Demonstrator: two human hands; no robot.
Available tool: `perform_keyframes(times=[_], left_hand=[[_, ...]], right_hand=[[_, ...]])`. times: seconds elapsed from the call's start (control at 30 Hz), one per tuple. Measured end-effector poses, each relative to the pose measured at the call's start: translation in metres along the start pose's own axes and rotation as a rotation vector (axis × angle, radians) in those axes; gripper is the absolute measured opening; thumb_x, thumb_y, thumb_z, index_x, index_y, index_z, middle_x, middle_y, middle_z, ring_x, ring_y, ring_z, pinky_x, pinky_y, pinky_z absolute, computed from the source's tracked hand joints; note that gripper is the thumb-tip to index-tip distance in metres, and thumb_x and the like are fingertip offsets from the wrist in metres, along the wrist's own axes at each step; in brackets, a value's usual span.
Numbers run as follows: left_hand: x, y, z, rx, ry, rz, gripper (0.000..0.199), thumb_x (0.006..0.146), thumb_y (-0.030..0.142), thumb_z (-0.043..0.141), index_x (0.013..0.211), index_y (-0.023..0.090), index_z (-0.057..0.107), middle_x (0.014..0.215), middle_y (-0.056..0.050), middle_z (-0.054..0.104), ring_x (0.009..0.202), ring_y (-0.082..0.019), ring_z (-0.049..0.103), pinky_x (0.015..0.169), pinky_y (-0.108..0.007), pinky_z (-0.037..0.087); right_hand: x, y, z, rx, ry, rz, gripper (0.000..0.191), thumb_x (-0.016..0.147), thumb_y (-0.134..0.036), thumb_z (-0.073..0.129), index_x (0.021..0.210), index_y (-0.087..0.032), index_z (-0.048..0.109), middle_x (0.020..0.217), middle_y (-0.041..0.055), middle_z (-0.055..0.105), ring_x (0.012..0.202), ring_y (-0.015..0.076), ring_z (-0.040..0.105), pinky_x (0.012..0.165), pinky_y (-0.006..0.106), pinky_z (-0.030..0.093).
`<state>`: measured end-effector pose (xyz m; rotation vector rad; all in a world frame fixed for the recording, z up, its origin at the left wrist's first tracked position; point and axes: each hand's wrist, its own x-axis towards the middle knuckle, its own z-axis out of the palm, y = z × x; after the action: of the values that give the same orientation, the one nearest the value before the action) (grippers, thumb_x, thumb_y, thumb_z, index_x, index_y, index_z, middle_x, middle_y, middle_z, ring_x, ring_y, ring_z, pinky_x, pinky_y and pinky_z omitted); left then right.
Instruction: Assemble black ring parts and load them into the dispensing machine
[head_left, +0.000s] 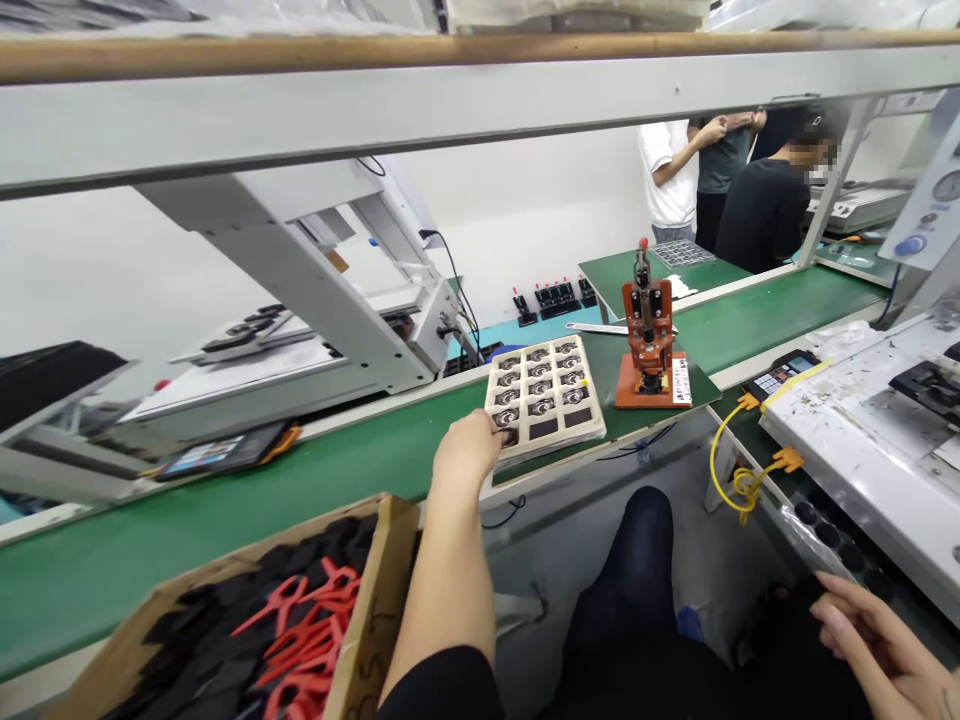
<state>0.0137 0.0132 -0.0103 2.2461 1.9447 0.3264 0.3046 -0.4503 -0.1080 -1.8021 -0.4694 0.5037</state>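
- Near left, a cardboard box point(382, 590) is cut off below; its black pieces point(199, 625) blur together under red clips point(311, 630).
- The left hand point(469, 445) reaches the tray's near left corner, hiding its own fingertips; I cannot tell whether it grips anything.
- The tray point(559, 440) lies just right of that hand, well apart from the other.
- Near right, the right hand point(881, 640) curls loosely, palm hidden; its contents I cannot tell.

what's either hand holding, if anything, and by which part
The left hand is at a dark part in the near-left corner of the tray; whether gripped, and where, cannot be told. The right hand: cannot tell either.
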Motion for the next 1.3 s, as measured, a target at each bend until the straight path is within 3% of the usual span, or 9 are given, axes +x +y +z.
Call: perform_keyframes(times=[0.1, 0.2, 0.43, 0.53, 0.67, 0.9, 1.1, 1.2, 1.3], left_hand=[[-0.016, 0.03, -0.006, -0.081, 0.12, 0.087, 0.019, 0.091, 0.021, 0.067, 0.11, 0.017, 0.067, 0.098, -0.017, 0.076, 0.099, -0.036, 0.074, 0.083, -0.041, 0.057], [-0.038, 0.077, -0.006, -0.33, 0.109, 0.367, 0.029, 0.099, 0.029, 0.061, 0.127, 0.021, 0.06, 0.101, -0.007, 0.074, 0.091, -0.025, 0.074, 0.081, -0.033, 0.058], [-0.112, 0.199, 0.015, -0.739, -0.144, 1.23, 0.008, 0.099, 0.017, 0.06, 0.094, 0.022, 0.064, 0.09, -0.003, 0.069, 0.083, -0.019, 0.069, 0.077, -0.031, 0.056], [-0.143, 0.234, 0.029, -0.899, -0.188, 1.518, 0.017, 0.097, 0.006, 0.058, 0.097, 0.022, 0.063, 0.098, -0.005, 0.072, 0.092, -0.019, 0.073, 0.082, -0.03, 0.06], [-0.172, 0.263, 0.043, -1.0, -0.075, 1.855, 0.021, 0.101, 0.004, 0.057, 0.111, 0.021, 0.064, 0.114, -0.012, 0.075, 0.106, -0.021, 0.077, 0.089, -0.031, 0.065], [-0.195, 0.286, 0.037, -0.943, 0.105, 1.999, 0.017, 0.106, 0.009, 0.054, 0.113, 0.016, 0.067, 0.121, -0.018, 0.077, 0.109, -0.025, 0.078, 0.093, -0.033, 0.067], [-0.215, 0.312, 0.036, -0.904, -0.031, 2.032, 0.027, 0.107, 0.009, 0.049, 0.125, 0.021, 0.065, 0.119, -0.013, 0.076, 0.107, -0.023, 0.078, 0.094, -0.031, 0.065], [-0.217, 0.352, 0.031, -0.857, -0.12, 1.975, 0.047, 0.105, 0.014, 0.057, 0.15, 0.023, 0.05, 0.139, -0.016, 0.067, 0.127, -0.027, 0.071, 0.103, -0.038, 0.063], [-0.221, 0.418, 0.02, -0.8, -0.225, 1.922, 0.056, 0.1, 0.022, 0.068, 0.153, 0.021, 0.048, 0.147, -0.017, 0.06, 0.134, -0.031, 0.066, 0.112, -0.049, 0.058]], right_hand=[[0.005, -0.001, -0.008, -0.04, -0.092, -0.022, 0.049, 0.085, -0.059, 0.083, 0.121, -0.026, 0.082, 0.097, 0.0062, 0.085, 0.086, 0.0275, 0.084, 0.083, 0.028, 0.07], [0.001, -0.018, -0.006, -0.048, -0.058, -0.082, 0.047, 0.089, -0.061, 0.078, 0.119, -0.025, 0.082, 0.09, 0.0064, 0.084, 0.08, 0.0256, 0.082, 0.077, 0.027, 0.07], [-0.001, -0.074, 0.005, -0.049, -0.066, -0.219, 0.046, 0.106, -0.058, 0.057, 0.089, -0.021, 0.079, 0.073, 0.0049, 0.072, 0.064, 0.0188, 0.067, 0.062, 0.029, 0.057], [0.004, -0.092, 0.002, 0.009, -0.015, -0.284, 0.034, 0.104, -0.051, 0.065, 0.111, -0.02, 0.078, 0.089, 0.0059, 0.075, 0.074, 0.0191, 0.068, 0.069, 0.031, 0.058], [0.006, -0.114, -0.006, 0.025, 0.03, -0.389, 0.052, 0.091, -0.04, 0.083, 0.138, -0.024, 0.068, 0.112, 0.0073, 0.073, 0.086, 0.0202, 0.069, 0.073, 0.032, 0.059], [-0.002, -0.126, -0.023, -0.068, 0.161, -0.439, 0.033, 0.089, -0.032, 0.082, 0.12, -0.024, 0.074, 0.094, 0.0017, 0.067, 0.075, 0.0167, 0.062, 0.069, 0.031, 0.057], [-0.003, -0.113, -0.048, -0.102, 0.272, -0.396, 0.035, 0.083, -0.03, 0.082, 0.116, -0.022, 0.073, 0.085, -0.0006, 0.064, 0.068, 0.0154, 0.059, 0.064, 0.029, 0.055], [-0.008, -0.105, -0.081, -0.165, 0.446, -0.371, 0.035, 0.081, -0.031, 0.082, 0.113, -0.021, 0.072, 0.079, -0.002, 0.062, 0.066, 0.0156, 0.057, 0.063, 0.03, 0.052], [-0.019, -0.103, -0.119, -0.206, 0.601, -0.351, 0.036, 0.083, -0.038, 0.083, 0.112, -0.02, 0.073, 0.077, -0.0013, 0.062, 0.067, 0.017, 0.057, 0.065, 0.031, 0.052]])
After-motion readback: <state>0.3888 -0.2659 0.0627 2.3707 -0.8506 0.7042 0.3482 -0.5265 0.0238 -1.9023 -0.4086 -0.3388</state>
